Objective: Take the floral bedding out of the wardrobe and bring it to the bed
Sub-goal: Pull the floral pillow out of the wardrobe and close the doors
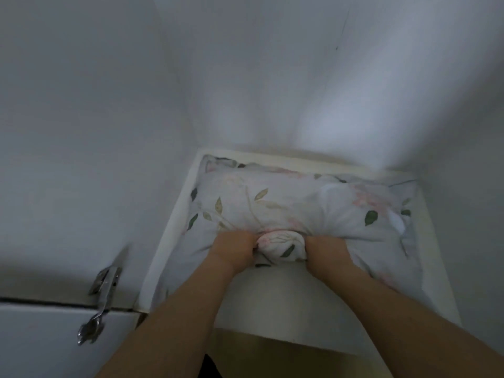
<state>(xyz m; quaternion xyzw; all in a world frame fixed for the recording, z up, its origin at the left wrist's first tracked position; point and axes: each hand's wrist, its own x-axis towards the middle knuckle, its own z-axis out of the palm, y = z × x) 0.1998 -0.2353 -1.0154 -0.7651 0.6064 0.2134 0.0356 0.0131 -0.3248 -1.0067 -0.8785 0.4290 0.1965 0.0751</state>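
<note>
The floral bedding [300, 203], white with green leaves and pale pink flowers, lies folded and bulky on a white wardrobe shelf [272, 301], filling its back. My left hand [234, 249] and my right hand [326, 253] are side by side at the bedding's front edge. Both are clenched around a bunched roll of its fabric between them. My forearms reach in from the bottom of the view over the bare front part of the shelf.
White wardrobe walls [95, 159] close in on the left, back and right. A closed white door with a shiny metal handle [102, 293] is at the lower left. The shelf's front edge [286, 342] runs below my forearms.
</note>
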